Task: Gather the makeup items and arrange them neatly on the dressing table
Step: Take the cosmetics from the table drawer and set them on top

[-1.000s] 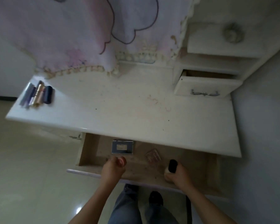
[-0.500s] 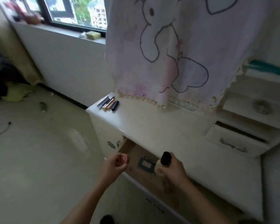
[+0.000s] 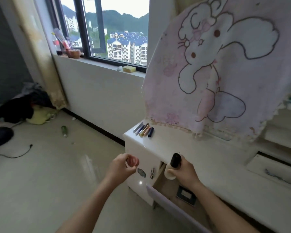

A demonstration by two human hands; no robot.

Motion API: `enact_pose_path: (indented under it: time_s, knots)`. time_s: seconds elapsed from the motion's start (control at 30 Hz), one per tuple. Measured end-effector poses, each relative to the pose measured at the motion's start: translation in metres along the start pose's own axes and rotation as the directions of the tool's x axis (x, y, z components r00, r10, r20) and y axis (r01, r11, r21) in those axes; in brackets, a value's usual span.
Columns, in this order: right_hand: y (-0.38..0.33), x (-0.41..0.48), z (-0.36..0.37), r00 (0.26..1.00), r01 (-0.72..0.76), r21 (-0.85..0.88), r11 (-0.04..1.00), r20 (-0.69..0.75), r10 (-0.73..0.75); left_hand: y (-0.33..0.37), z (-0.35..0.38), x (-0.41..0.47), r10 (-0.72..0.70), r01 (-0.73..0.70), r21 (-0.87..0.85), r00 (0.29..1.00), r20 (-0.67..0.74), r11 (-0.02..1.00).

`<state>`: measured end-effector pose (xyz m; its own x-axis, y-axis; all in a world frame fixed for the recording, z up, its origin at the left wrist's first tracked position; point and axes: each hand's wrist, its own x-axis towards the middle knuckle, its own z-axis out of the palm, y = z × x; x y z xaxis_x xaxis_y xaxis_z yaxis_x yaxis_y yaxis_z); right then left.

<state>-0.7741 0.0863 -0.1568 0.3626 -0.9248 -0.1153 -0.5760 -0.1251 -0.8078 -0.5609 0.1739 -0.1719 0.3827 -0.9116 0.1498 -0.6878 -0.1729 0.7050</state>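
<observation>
Both hands have lifted out of the drawer since the earlier frames, each bringing its item up to the level of the dressing table (image 3: 188, 148) top, and the view has swung up towards the table's left end. A bunny-print cloth (image 3: 217, 68) hangs over the back of the table, leaving the front of the top bare for laying things out. The open drawer (image 3: 166, 200) juts from the table's front, pulled out, I judge, because more is to be fetched from it.

The right hand (image 3: 186, 171) is at the table's front edge, fingers wrapped round a cream bottle with a black cap (image 3: 173, 165), held upright, probably so it can be stood straight down. The left hand (image 3: 120, 167) is just off the table's left front corner, fingertips pinching a small pink round pot (image 3: 133, 161).

A dark flat palette (image 3: 186, 195) lies in the drawer, not yet gathered. A row of lipstick-like sticks (image 3: 144, 130) lies side by side at the table's back left corner; the held items likely belong beside it.
</observation>
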Motion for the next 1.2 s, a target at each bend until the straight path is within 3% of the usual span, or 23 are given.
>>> enact_pose_path:
  time_s: [0.33,0.6,0.77,1.2]
  knots:
    - [-0.031,-0.01,0.075,0.99,-0.088,0.097,0.991,-0.104,0.098,-0.072,-0.045,0.009,-0.046,0.046,-0.019,0.998,0.049,0.999]
    - [-0.011,0.031,0.062,0.974,-0.158,0.07,0.985,-0.155,0.167,-0.078,-0.014,0.046,-0.082,0.091,-0.042,0.981,0.175,0.995]
    - [0.012,0.084,0.05,0.956,-0.192,0.118,0.974,-0.203,0.213,-0.082,0.003,0.099,-0.111,0.118,-0.027,0.978,0.175,0.993]
    - [0.052,0.2,0.029,0.953,-0.251,0.097,0.963,-0.15,0.263,-0.075,0.095,0.204,-0.209,0.193,0.081,0.93,0.301,0.978]
